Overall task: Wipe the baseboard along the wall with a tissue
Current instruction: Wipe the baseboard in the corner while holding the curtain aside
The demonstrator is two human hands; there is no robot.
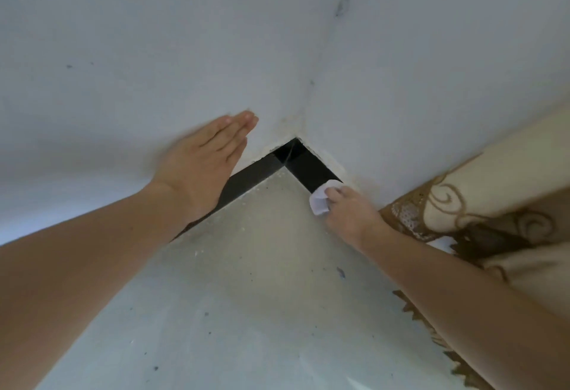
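A black baseboard (311,170) runs along both white walls and meets in the room corner. My right hand (350,215) grips a crumpled white tissue (320,200) and holds it against the right stretch of the baseboard, a short way out from the corner. My left hand (206,161) lies flat with straight fingers on the left wall, just above the left stretch of baseboard, and covers part of it.
A cream curtain with a brown swirl pattern (481,201) hangs along the right wall and bunches on the floor behind my right arm. The pale speckled floor (246,266) spreads out below the corner. The white walls (185,50) carry a few dark marks.
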